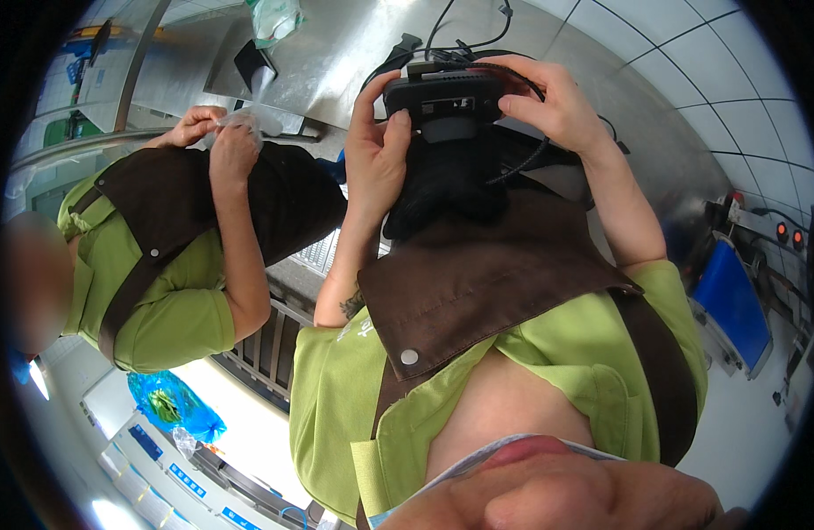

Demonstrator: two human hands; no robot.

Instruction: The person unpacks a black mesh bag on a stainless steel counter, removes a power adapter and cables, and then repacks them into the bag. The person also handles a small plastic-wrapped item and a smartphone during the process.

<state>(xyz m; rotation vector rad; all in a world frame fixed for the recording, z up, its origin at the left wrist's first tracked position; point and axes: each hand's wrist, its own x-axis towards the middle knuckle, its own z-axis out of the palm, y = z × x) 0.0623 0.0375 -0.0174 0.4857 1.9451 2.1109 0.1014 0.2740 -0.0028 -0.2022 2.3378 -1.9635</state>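
A black box-shaped electronic device (443, 93) with a small label is held between my two hands, in front of my brown apron (493, 285). My left hand (380, 142) grips its left end, thumb on the near face and fingers along the top and side. At the right end, my right hand (553, 103) holds the device with thumb and fingers. A black braided cable (529, 83) plugs into the top and loops past my right hand. Under the device hangs bulky black fabric (447, 185), its shape partly hidden.
A steel worktop (341, 59) lies ahead, bearing black straps (400, 53), cables and a plastic bag (274, 20). At left a co-worker (168, 265) handles a clear plastic bag (241, 122). A blue panel (732, 308) on a metal frame stands at right, beside a tiled wall (712, 46).
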